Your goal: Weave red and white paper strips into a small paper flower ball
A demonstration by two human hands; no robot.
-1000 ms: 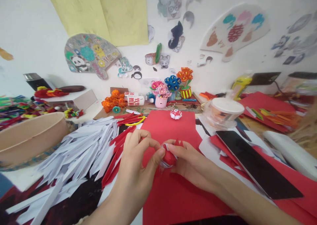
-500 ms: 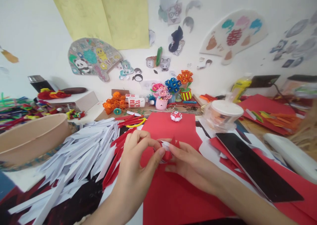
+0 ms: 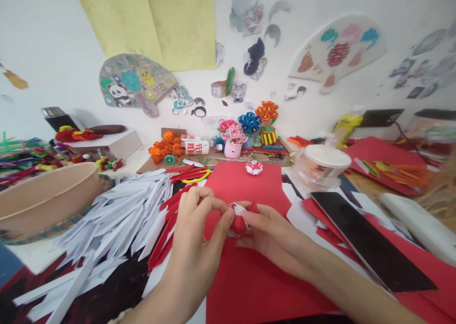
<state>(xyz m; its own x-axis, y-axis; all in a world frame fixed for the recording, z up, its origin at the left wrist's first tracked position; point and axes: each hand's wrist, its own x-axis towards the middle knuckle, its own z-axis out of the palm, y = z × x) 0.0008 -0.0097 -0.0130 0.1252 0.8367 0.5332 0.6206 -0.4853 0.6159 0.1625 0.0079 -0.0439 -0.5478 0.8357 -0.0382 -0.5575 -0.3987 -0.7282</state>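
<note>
Over the red paper sheet (image 3: 263, 276), both hands hold a small folded-paper ball (image 3: 238, 224) in red and white. My left hand (image 3: 199, 229) pinches its left side between thumb and forefinger. From the right, my right hand (image 3: 267, 226) wraps round the ball, its thumb or finger pressed by a white fold on top. A red paper tip sticks up at the ball's right side. Beyond the hands, a finished-looking red and white paper ball (image 3: 254, 167) rests on the far part of the sheet. The ball's back and underside are hidden by fingers.
Folded white paper strips (image 3: 131, 214) are heaped at the left, with red strips (image 3: 169, 224) beside them. A beige basin (image 3: 50, 195) stands far left. A black tablet-like slab (image 3: 370, 241) and a lidded white tub (image 3: 322, 165) are on the right. Pipe-cleaner flowers (image 3: 233, 134) line the back.
The left fingers have shifted slightly left, showing more of the held ball's red and white top. The upright red tip has dropped a little. Both hands keep their hold.
</note>
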